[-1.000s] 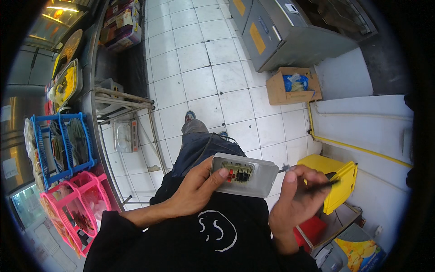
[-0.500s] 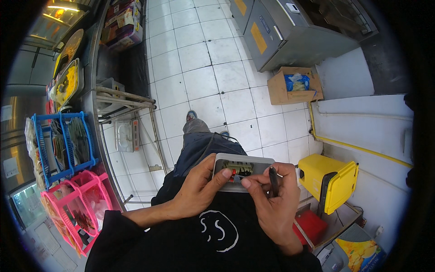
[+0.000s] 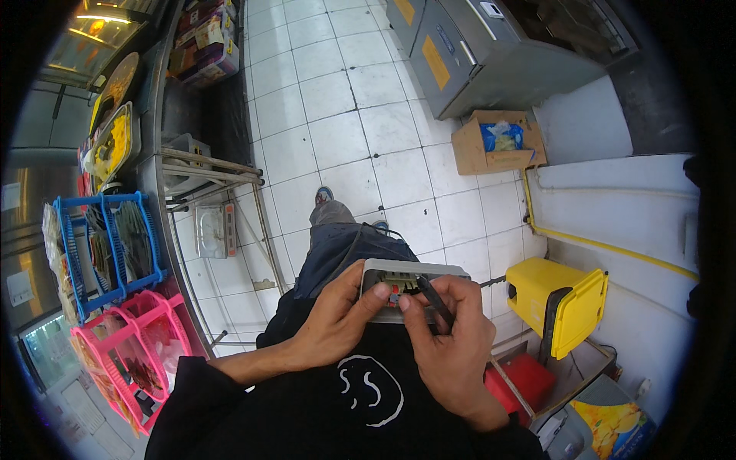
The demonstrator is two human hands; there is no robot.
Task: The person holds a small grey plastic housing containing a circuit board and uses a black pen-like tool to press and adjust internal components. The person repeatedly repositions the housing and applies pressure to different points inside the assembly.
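In front of my torso, a shallow grey plastic box [image 3: 454,270] faces up, with a pale green part [image 3: 399,277] and small red pieces [image 3: 394,291] inside. My left hand [image 3: 337,314] grips its left side, thumb reaching over the near rim beside the red pieces. A black pen-shaped tool [image 3: 437,303] is held in my right hand [image 3: 458,333], slanting with its far end over the box's interior. My right thumb is close to the red pieces; whether it touches them is unclear. The tool's exact kind cannot be made out.
Blue [image 3: 107,245] and pink [image 3: 134,353] plastic racks stand on the counter at left. To the right are a yellow lidded bin [image 3: 552,299] and a red box [image 3: 529,383]. A cardboard box [image 3: 487,157] lies on the tiled floor [image 3: 337,123] ahead.
My right hand has shifted left and turned. The black tool has gone from nearly upright beside the box to slanting over its interior. My left hand and the box have hardly moved.
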